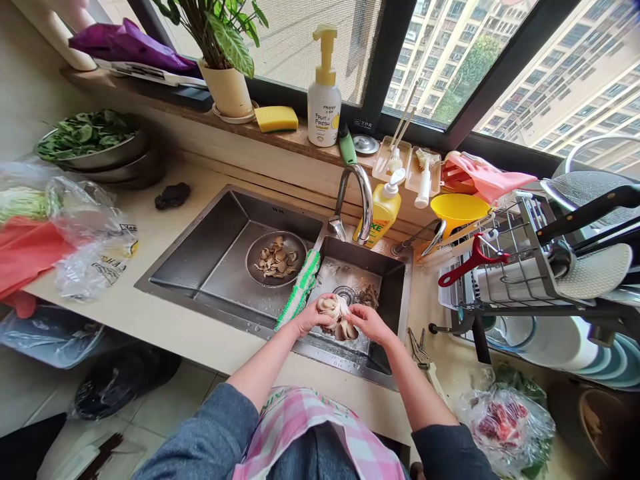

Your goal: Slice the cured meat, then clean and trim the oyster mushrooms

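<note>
A cluster of pale oyster mushrooms is held over the small right-hand sink basin. My left hand grips its left side, fingers closed on it. From the right, my right hand has its thumb and fingers closed on the cluster's edge. Below and beyond the hands, darker mushroom pieces lie in the basin near the drain. In the large left basin, a round metal bowl contains torn mushroom pieces. A green and white cloth drapes over the divider between the basins.
The faucet arches above the divider, with a yellow soap bottle behind it. A dish rack with a knife handle sticking out stands right. Pliers and bagged meat lie on the right counter; greens fill a bowl at left.
</note>
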Tool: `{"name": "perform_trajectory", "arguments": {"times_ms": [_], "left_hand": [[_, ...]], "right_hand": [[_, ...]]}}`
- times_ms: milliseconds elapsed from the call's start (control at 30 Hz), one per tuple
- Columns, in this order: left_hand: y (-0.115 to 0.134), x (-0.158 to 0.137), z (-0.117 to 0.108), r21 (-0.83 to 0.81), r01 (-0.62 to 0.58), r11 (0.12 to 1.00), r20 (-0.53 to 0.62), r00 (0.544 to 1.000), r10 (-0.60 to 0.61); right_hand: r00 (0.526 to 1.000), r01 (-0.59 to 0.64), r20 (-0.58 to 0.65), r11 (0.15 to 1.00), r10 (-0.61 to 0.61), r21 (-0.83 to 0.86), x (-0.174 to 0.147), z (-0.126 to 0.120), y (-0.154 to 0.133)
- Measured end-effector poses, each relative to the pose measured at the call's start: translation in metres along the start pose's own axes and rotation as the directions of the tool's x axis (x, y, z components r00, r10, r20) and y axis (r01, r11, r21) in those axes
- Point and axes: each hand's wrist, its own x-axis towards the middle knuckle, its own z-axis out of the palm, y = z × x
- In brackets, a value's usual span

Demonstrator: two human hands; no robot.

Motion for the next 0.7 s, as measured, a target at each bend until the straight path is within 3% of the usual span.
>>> {"name": "perform_trajectory", "arguments": {"times_ms": [133,267,400,500,600,700], "left_hand": [[0.001,0.0,0.002,-0.03,0.017,0.999,0.005,1.0,-0.017],[0.0,0.005,0.014,0.079,-0.063,0.995,-0.066,0.995,0.069],[-0.002,0.007,0.02,0.114,-0.057,0.992,-0.126,0.989,0.071],[-0.001,0.004,0.018,0.04,-0.033,0.999,-0.068,0.997,0.036],[0.001,0.002,0.011,-0.018,-0.009,1.0,-0.026,1.0,0.009],[0.001,0.003,0.005,-0.066,-0.004,0.998,-0.084,0.996,-0.001]], "right_hand": [[0.999,-0.038,-0.011,0.999,0.038,0.012,0.0,-0.001,-0.007],[0.984,-0.074,-0.173,0.974,0.037,-0.216,-0.001,0.004,-0.016],[0.992,-0.032,-0.128,0.916,-0.021,-0.4,-0.003,0.002,-0.025],[0.989,0.002,-0.129,0.885,-0.069,-0.465,-0.004,-0.008,-0.027],[0.969,-0.052,-0.237,0.892,-0.063,-0.449,-0.003,-0.024,-0.024],[0.94,-0.128,-0.338,0.966,0.047,-0.224,-0.004,-0.036,-0.02]]}}
